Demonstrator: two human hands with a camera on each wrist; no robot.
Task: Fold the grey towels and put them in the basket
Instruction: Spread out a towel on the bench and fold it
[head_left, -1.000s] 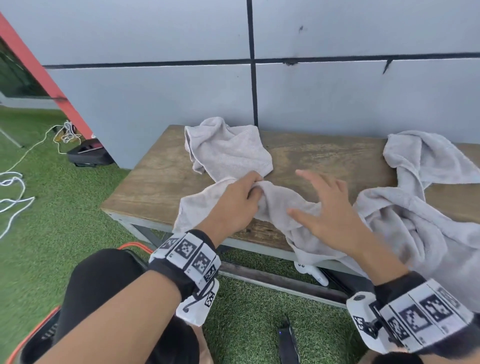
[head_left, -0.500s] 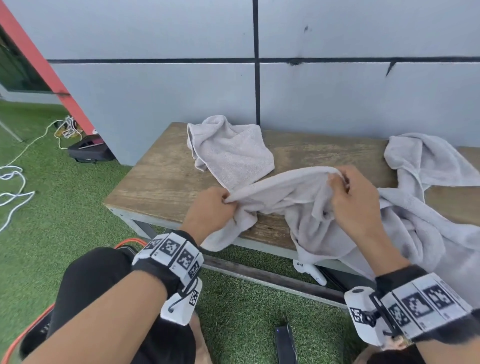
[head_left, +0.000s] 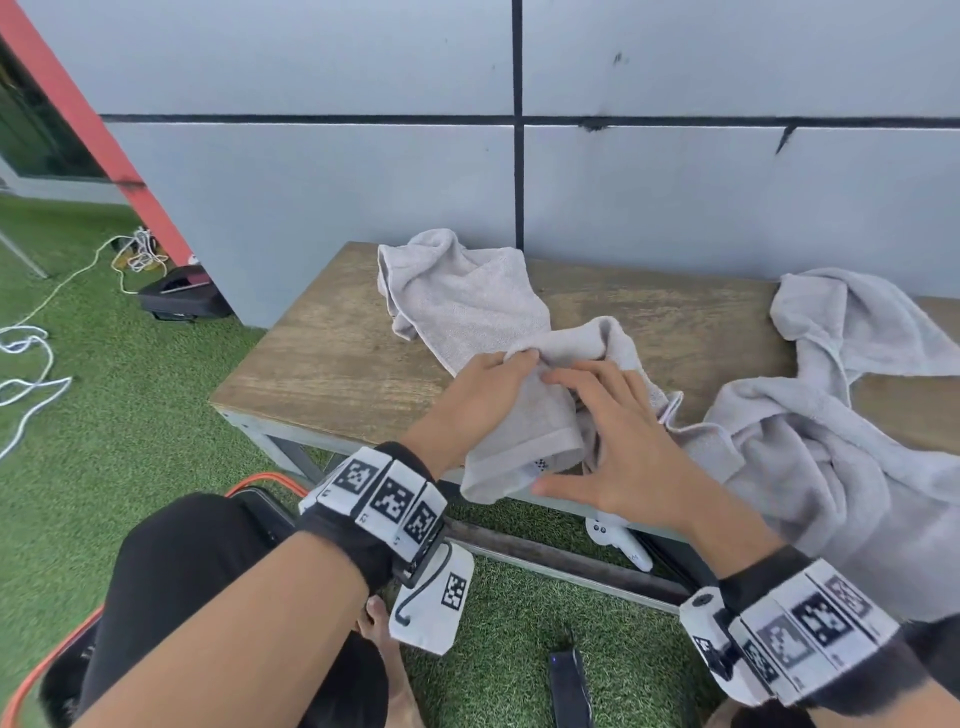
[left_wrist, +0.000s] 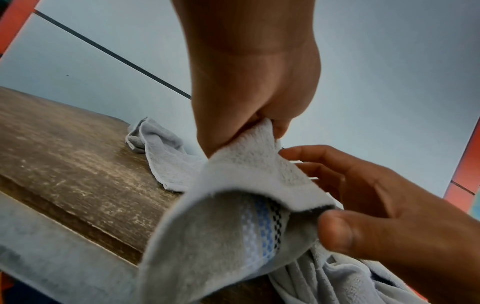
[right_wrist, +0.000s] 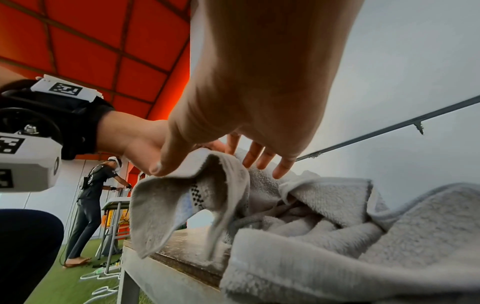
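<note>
Hands closer together than half second ago, towel (head_left: 524, 415) bunched between them. Left hand (head_left: 480, 397) pinches towel edge at front of bench (head_left: 337, 364). Right hand (head_left: 618, 447) open, fingers spread, resting on towel. Larger towel (head_left: 831, 441) heaped at right.

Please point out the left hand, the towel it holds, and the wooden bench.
left hand (head_left: 478, 395): head view, back of the hand.
towel (head_left: 524, 441): head view, hanging fold below the fingers.
wooden bench (head_left: 332, 364): head view, bare top at left.
</note>
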